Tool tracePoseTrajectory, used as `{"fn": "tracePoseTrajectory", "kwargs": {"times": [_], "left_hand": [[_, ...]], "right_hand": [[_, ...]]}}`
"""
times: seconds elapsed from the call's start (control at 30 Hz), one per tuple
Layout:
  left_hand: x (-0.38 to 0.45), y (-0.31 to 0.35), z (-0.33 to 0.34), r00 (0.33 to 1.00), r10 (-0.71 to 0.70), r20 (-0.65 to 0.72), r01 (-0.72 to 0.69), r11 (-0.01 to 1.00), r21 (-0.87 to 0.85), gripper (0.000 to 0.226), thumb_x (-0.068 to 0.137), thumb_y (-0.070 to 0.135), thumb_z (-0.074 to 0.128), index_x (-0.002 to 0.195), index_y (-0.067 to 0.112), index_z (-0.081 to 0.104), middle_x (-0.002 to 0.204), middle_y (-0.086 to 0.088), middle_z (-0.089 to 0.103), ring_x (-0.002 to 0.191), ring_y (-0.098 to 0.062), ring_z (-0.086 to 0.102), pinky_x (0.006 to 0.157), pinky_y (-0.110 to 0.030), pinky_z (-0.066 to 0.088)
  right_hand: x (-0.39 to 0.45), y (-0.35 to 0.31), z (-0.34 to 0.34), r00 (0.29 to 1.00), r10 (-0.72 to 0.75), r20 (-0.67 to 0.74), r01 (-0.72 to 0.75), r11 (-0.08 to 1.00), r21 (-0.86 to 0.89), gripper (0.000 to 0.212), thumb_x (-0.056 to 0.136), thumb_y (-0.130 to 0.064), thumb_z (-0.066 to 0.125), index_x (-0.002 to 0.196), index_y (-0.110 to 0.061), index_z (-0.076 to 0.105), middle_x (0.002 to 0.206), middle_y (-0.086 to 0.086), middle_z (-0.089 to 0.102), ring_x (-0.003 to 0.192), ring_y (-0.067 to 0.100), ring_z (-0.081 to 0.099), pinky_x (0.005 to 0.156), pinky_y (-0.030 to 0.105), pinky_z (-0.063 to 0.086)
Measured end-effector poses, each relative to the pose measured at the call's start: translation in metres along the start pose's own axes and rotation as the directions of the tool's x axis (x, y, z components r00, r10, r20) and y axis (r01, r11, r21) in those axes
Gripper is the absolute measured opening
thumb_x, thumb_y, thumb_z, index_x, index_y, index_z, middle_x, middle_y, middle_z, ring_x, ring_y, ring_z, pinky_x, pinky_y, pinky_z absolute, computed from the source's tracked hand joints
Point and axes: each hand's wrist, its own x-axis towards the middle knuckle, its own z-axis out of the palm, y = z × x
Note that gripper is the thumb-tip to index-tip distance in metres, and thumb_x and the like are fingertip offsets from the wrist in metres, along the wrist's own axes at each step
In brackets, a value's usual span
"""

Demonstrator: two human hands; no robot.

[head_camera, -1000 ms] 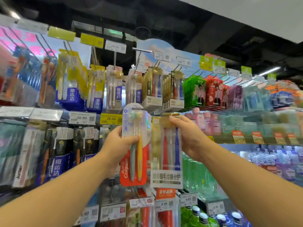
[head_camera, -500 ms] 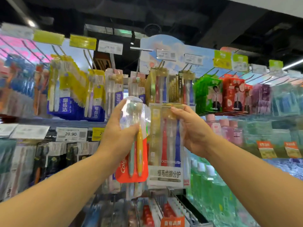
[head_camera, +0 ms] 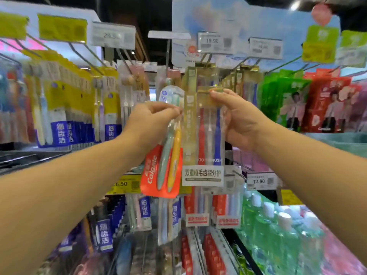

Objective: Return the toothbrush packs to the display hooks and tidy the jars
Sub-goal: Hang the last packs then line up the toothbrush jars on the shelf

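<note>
Neither pack is back on a hook yet, so the hanging step looks to be in hand and the jar tidying appears wholly undone; no jars can be made out here. Nearest, the left hand (head_camera: pixel 153 120) pinches the Colgate toothbrush pack (head_camera: pixel 164 155) at its upper part between thumb and curled fingers, so that the pack hangs tilted below the grip. It is a clear blister on a red-orange card, holding one pale green and one yellow brush. Just beside it, the right hand (head_camera: pixel 236 120) grips the gold-topped toothbrush pack (head_camera: pixel 204 139) by its upper right edge, fingertips on the gold header. This pack stands upright and shows a red, a clear and a blue handle above a white label with Chinese lettering. Its header is raised close under the row of matching gold packs (head_camera: pixel 204 76) hanging on a display hook (head_camera: pixel 206 58) behind, but whether the hole has met the hook cannot be told. Farther back hang yellow-and-blue packs (head_camera: pixel 65 108) to the left and green and red pouches (head_camera: pixel 309 102) to the right, with price tags (head_camera: pixel 215 43) above.
</note>
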Motion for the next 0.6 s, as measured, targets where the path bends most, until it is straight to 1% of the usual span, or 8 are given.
{"fn": "tracePoseTrajectory", "kwargs": {"times": [0.07, 0.13, 0.23, 0.33, 0.4, 0.47, 0.53, 0.6], "left_hand": [[0.010, 0.004, 0.004, 0.999, -0.017, -0.038, 0.018, 0.999, 0.040, 0.014, 0.084, 0.041, 0.079, 0.080, 0.027, 0.079, 0.100, 0.006, 0.073, 0.097, -0.015, 0.068, 0.083, -0.035, 0.055], [0.015, 0.007, 0.006, 0.997, -0.042, -0.065, 0.046, 0.997, 0.066, 0.013, 0.082, 0.039, 0.081, 0.080, 0.027, 0.076, 0.097, 0.007, 0.070, 0.093, -0.014, 0.068, 0.078, -0.033, 0.055], [0.021, 0.018, 0.005, 0.997, -0.082, -0.003, 0.081, 0.989, 0.123, 0.010, 0.079, 0.029, 0.084, 0.072, 0.032, 0.076, 0.096, 0.008, 0.070, 0.091, -0.013, 0.069, 0.085, -0.037, 0.058], [0.029, 0.028, -0.001, 0.975, -0.210, 0.066, 0.200, 0.971, 0.133, 0.014, 0.084, 0.020, 0.080, 0.074, 0.030, 0.079, 0.093, 0.005, 0.076, 0.082, -0.013, 0.072, 0.080, -0.032, 0.060], [0.031, 0.033, -0.004, 0.937, -0.332, 0.108, 0.324, 0.942, 0.091, 0.021, 0.089, 0.012, 0.073, 0.079, 0.029, 0.080, 0.095, 0.001, 0.078, 0.076, -0.013, 0.072, 0.069, -0.025, 0.057], [0.033, 0.038, -0.005, 0.906, -0.401, 0.131, 0.394, 0.916, 0.078, 0.024, 0.090, 0.007, 0.070, 0.083, 0.027, 0.081, 0.093, 0.001, 0.078, 0.079, -0.015, 0.073, 0.068, -0.023, 0.054], [0.035, 0.045, -0.005, 0.887, -0.436, 0.153, 0.433, 0.900, 0.057, 0.027, 0.090, 0.003, 0.066, 0.080, 0.022, 0.082, 0.084, 0.003, 0.078, 0.080, -0.018, 0.070, 0.069, -0.025, 0.052], [0.035, 0.052, -0.004, 0.859, -0.483, 0.169, 0.484, 0.874, 0.036, 0.030, 0.088, 0.003, 0.064, 0.071, 0.021, 0.081, 0.066, 0.008, 0.073, 0.071, -0.020, 0.061, 0.063, -0.026, 0.046]], "right_hand": [[0.006, -0.004, 0.000, 1.000, 0.028, -0.005, -0.028, 1.000, 0.001, 0.005, 0.099, -0.019, 0.063, 0.094, -0.019, 0.064, 0.106, 0.013, 0.068, 0.101, 0.032, 0.066, 0.100, 0.060, 0.051], [0.009, -0.008, 0.000, 0.998, 0.058, -0.029, -0.058, 0.998, -0.014, 0.005, 0.099, -0.021, 0.063, 0.101, -0.017, 0.066, 0.105, 0.012, 0.072, 0.100, 0.032, 0.069, 0.100, 0.058, 0.053], [0.013, -0.016, 0.002, 0.988, 0.143, -0.054, -0.144, 0.990, -0.009, 0.019, 0.098, -0.022, 0.064, 0.115, -0.014, 0.065, 0.119, 0.020, 0.069, 0.108, 0.038, 0.067, 0.101, 0.064, 0.050], [0.018, -0.024, 0.005, 0.979, 0.191, -0.072, -0.193, 0.981, -0.018, 0.017, 0.093, -0.024, 0.068, 0.107, -0.014, 0.071, 0.118, 0.016, 0.072, 0.121, 0.042, 0.064, 0.108, 0.063, 0.045], [0.022, -0.029, 0.011, 0.970, 0.223, -0.100, -0.227, 0.973, -0.034, 0.031, 0.082, -0.031, 0.074, 0.106, -0.012, 0.073, 0.122, 0.017, 0.072, 0.124, 0.042, 0.062, 0.112, 0.063, 0.041], [0.027, -0.033, 0.014, 0.967, 0.217, -0.134, -0.222, 0.975, -0.023, 0.030, 0.072, -0.034, 0.072, 0.097, -0.017, 0.075, 0.121, 0.017, 0.072, 0.123, 0.040, 0.062, 0.114, 0.063, 0.038], [0.031, -0.038, 0.018, 0.967, 0.202, -0.153, -0.203, 0.979, 0.014, 0.023, 0.069, -0.032, 0.071, 0.090, -0.023, 0.074, 0.112, 0.016, 0.073, 0.116, 0.037, 0.065, 0.112, 0.064, 0.040], [0.033, -0.046, 0.021, 0.964, 0.208, -0.167, -0.208, 0.978, 0.022, 0.027, 0.064, -0.035, 0.076, 0.090, -0.026, 0.075, 0.116, 0.015, 0.073, 0.119, 0.036, 0.064, 0.112, 0.062, 0.040]]}}
